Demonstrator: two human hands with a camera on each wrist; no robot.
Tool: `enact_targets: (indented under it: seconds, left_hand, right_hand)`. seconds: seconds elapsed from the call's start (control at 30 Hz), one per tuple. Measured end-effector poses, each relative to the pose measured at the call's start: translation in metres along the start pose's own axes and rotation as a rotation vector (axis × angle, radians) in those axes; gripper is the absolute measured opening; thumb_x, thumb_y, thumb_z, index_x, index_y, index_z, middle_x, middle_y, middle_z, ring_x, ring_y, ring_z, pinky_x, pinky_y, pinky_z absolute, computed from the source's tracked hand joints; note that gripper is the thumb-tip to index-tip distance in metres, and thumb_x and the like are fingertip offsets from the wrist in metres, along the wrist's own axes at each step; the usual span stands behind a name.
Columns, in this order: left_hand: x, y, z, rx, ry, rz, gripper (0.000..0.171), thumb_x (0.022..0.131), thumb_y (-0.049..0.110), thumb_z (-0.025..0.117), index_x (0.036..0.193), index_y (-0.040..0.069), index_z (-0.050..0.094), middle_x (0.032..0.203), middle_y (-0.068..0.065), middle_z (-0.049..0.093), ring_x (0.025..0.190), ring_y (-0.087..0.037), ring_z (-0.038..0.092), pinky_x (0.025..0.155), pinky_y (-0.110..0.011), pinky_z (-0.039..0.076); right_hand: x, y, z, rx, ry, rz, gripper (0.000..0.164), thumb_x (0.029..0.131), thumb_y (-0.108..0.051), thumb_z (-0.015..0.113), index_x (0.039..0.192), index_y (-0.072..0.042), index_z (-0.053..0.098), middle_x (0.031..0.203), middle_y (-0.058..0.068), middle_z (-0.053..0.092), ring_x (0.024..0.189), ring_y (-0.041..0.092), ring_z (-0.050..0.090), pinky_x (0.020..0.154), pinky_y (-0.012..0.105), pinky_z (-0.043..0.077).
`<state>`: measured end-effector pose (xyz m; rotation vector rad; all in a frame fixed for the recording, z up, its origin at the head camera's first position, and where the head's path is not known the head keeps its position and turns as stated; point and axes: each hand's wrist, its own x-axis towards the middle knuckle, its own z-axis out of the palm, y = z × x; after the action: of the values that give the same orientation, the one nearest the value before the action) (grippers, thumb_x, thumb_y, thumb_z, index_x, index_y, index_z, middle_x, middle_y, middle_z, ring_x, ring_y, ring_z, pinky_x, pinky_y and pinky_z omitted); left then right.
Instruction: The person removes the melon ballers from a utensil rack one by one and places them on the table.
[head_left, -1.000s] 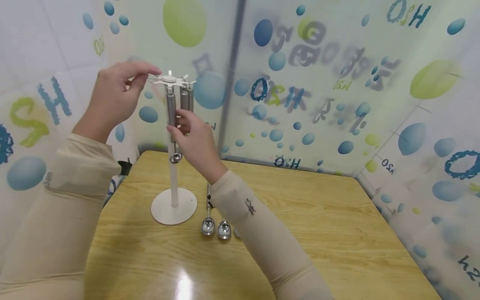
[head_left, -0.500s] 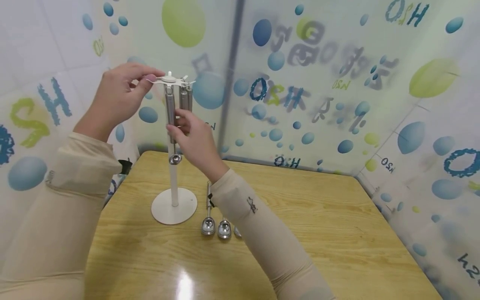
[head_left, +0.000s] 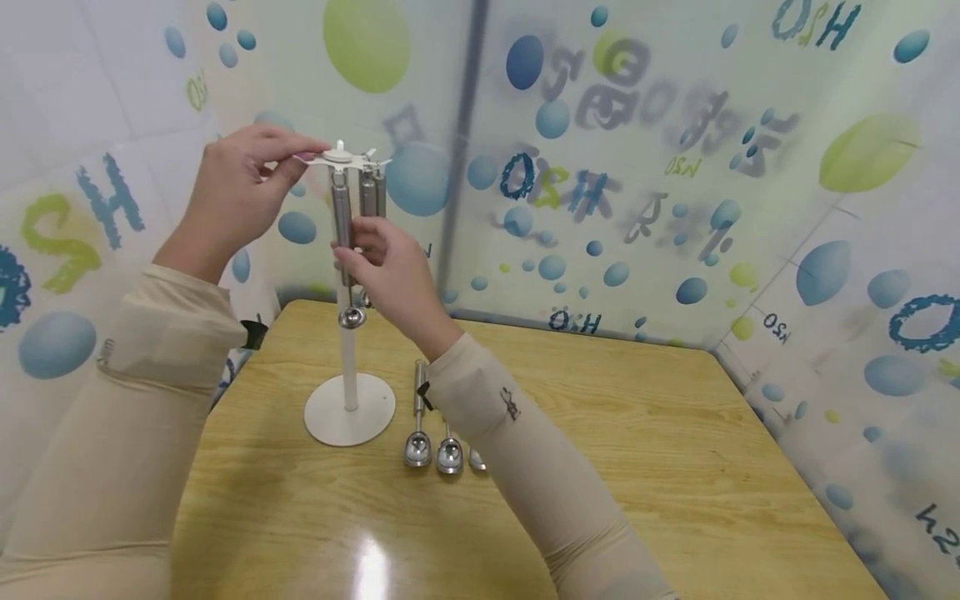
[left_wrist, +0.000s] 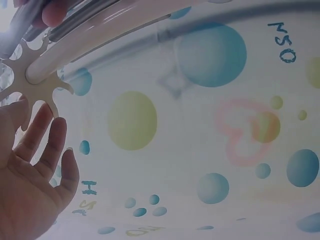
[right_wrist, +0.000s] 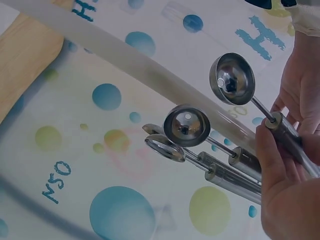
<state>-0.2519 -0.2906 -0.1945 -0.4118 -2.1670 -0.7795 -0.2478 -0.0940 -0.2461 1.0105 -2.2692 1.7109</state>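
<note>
A white stand [head_left: 324,421] with a round base carries a star-shaped hook top. My left hand [head_left: 238,187] pinches one prong of that hook top [head_left: 352,164] between thumb and forefinger; in the left wrist view its other fingers [left_wrist: 53,145] spread below. Under the top hangs a steel melon baller [head_left: 341,208], its small round bowl lowest. My right hand [head_left: 397,271] holds this baller by the handle, thumb in front, with the held bowl [right_wrist: 233,79] showing in the right wrist view. More hanging ballers [right_wrist: 187,126] are beside it, partly hidden by the right hand in the head view.
On the wooden table [head_left: 637,433], right of the stand's base, a steel scoop [head_left: 417,448] and a second scoop [head_left: 450,456] lie side by side. A third scoop [head_left: 477,459] is mostly hidden by the right sleeve. A patterned wall [head_left: 600,208] rises behind the table.
The left fingers have moved slightly inward and now pinch the prong nearer the hub. The right hand keeps its hold on the baller's handle, almost unmoved.
</note>
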Motion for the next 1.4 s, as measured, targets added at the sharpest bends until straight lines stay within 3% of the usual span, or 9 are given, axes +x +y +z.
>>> enact_targets:
  seconds: [0.33,0.67,0.87,1.13,1.4]
  left_hand:
    - [0.001,0.001,0.0,0.005,-0.021,0.016,0.028,0.107,0.023,0.054,0.127,0.017,0.073,0.12,-0.007,0.069,0.09,0.003,0.048,0.081,-0.017,0.039]
    - [-0.002,0.0,-0.003,-0.002,-0.056,-0.046,0.03,0.108,0.023,0.051,0.13,0.014,0.07,0.128,-0.006,0.067,0.098,0.001,0.051,0.083,-0.016,0.042]
    - [-0.003,-0.002,-0.004,0.004,-0.061,-0.067,0.032,0.108,0.024,0.049,0.132,0.016,0.068,0.131,-0.004,0.066,0.102,-0.005,0.055,0.087,-0.016,0.045]
    - [-0.002,-0.002,-0.004,-0.021,-0.07,-0.095,0.032,0.108,0.023,0.049,0.132,0.018,0.069,0.132,-0.006,0.066,0.095,0.005,0.052,0.086,-0.016,0.045]
    - [-0.003,-0.004,-0.003,-0.06,-0.06,-0.1,0.03,0.106,0.022,0.052,0.131,0.017,0.069,0.131,-0.008,0.065,0.093,0.006,0.053,0.085,-0.014,0.044]
  right_hand:
    - [-0.005,-0.005,-0.006,0.049,-0.011,-0.015,0.036,0.099,-0.008,0.066,0.133,0.0,0.057,0.119,0.011,0.072,0.098,0.011,0.072,0.084,0.021,0.055]
    - [-0.01,-0.006,-0.012,0.133,-0.03,0.044,0.038,0.099,-0.01,0.066,0.135,-0.001,0.056,0.12,0.01,0.071,0.104,0.012,0.07,0.082,0.026,0.057]
    - [-0.017,-0.003,-0.019,0.203,-0.029,0.023,0.036,0.099,-0.008,0.066,0.133,0.0,0.057,0.118,0.012,0.072,0.099,0.017,0.072,0.079,0.03,0.059]
    - [-0.027,0.004,-0.041,0.23,-0.039,0.061,0.036,0.101,-0.009,0.063,0.136,-0.004,0.056,0.12,0.012,0.071,0.107,0.027,0.07,0.085,0.033,0.058]
    - [-0.038,0.022,-0.06,0.195,-0.007,0.066,0.034,0.102,-0.009,0.063,0.135,-0.005,0.057,0.12,0.013,0.07,0.099,0.023,0.072,0.086,0.035,0.059]
